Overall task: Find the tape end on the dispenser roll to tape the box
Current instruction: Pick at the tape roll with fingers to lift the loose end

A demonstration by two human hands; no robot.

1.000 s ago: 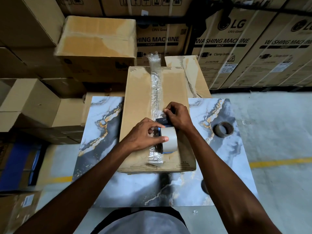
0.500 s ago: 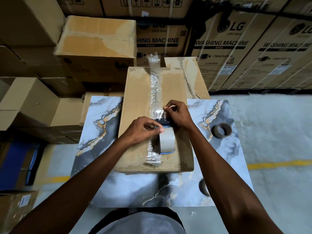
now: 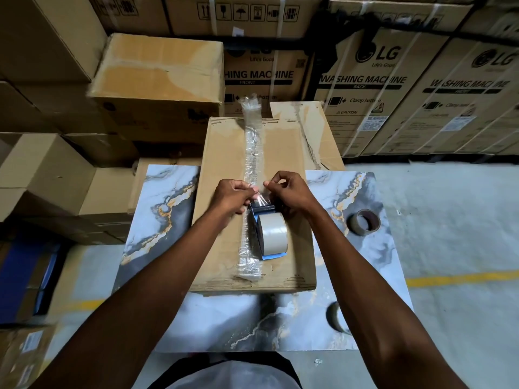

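**A:** While both hands are pinched together up at the front of the dispenser [image 3: 266, 234], I'd say the hunt for the end is basically done. The left hand [image 3: 234, 196] and the right hand [image 3: 289, 192] each nip a side of a clear tape flap [image 3: 259, 198] between thumb and fingertip, just above the dark blade end.

**B:** Agreed, looks like the loose end is up. Where's the roll itself?

**A:** The beige tape roll [image 3: 273, 233] is in the blue dispenser, lying on top of the box [image 3: 224, 169], right beside the crinkly clear strip [image 3: 252, 153] down the middle seam. The box is on a marbled table [image 3: 165, 209].

**B:** So next move, my guess: keep the flap flat so it doesn't fold onto itself, then stick it down at an edge.

**A:** Yep. Cartons behind read "LG", "Life's Good", "WASHING MACHINE", "FRONT", "BACK", "Clamp bottom", "CAUTION". An empty core [image 3: 363, 221] stands off to the right.
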